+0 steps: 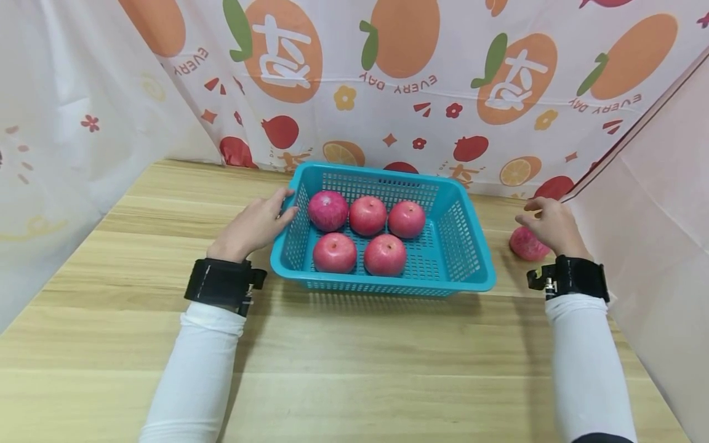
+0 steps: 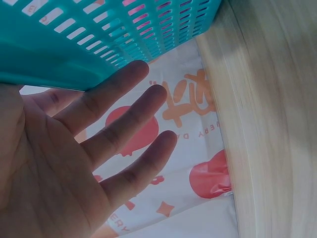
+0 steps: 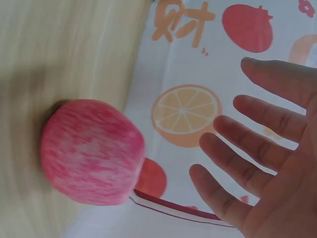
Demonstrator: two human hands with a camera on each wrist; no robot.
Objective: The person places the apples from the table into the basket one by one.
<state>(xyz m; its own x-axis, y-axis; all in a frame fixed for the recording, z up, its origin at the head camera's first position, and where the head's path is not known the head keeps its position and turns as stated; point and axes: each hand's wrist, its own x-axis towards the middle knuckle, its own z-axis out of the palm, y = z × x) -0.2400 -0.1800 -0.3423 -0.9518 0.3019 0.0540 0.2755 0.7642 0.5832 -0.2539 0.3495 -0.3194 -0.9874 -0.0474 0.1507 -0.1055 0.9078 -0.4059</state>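
Observation:
In the head view, a blue plastic basket (image 1: 382, 286) with slotted walls holds several round pink-red apples (image 1: 384, 255). One fruit at its back left is a darker magenta (image 1: 328, 211). My left hand (image 1: 252, 224) is at the basket's left rim, thumb and forefinger against it. The left wrist view shows three spread, nearly straight fingers (image 2: 131, 119) below the basket wall; the thumb is hidden. My right hand (image 1: 556, 227) hovers over a lone streaked apple (image 1: 528, 244) right of the basket. In the right wrist view its spread fingers are apart from that apple (image 3: 92, 152).
The wooden table (image 1: 360, 369) stretches in front of the basket. Behind it hangs a fruit-printed curtain (image 1: 343, 135). White sheeting (image 1: 653, 203) bounds the right side, close to the right hand, and more sheeting (image 1: 72, 154) hangs at the left.

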